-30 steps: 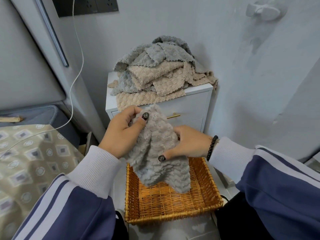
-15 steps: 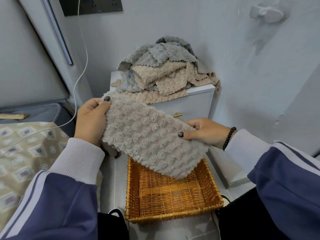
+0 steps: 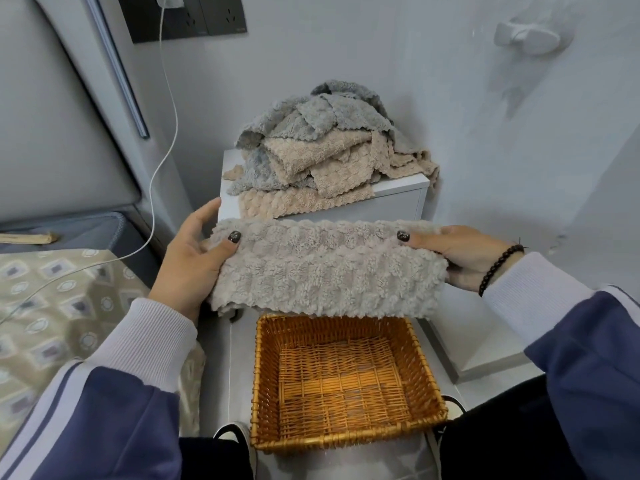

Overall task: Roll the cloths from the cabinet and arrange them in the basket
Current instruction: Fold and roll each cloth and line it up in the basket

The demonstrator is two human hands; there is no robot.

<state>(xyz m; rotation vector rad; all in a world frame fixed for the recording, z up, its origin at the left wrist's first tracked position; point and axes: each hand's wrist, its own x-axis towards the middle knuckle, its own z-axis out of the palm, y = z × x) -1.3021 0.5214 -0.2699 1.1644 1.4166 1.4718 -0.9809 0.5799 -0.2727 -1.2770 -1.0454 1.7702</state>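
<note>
A fluffy light grey cloth (image 3: 329, 268) is stretched flat and level between my two hands, folded into a wide band. My left hand (image 3: 194, 261) pinches its left end with the thumb on top. At the right end, my right hand (image 3: 460, 254) pinches it the same way. Below the cloth an orange wicker basket (image 3: 266, 382) stands on the floor with nothing in it. Behind the cloth, a heap of grey and beige cloths (image 3: 329, 161) lies on top of the white cabinet (image 3: 401, 202).
A bed with a patterned cover (image 3: 52, 306) is at the left, and a white charging cable (image 3: 162, 154) hangs from the wall socket (image 3: 187, 15) across it. Grey walls close in behind and at the right. A white hook (image 3: 526, 36) is on the wall.
The cloth hung bunched between my hands a second ago. My hands have moved apart and levelled, and the cloth is now spread into a flat horizontal band above the basket.
</note>
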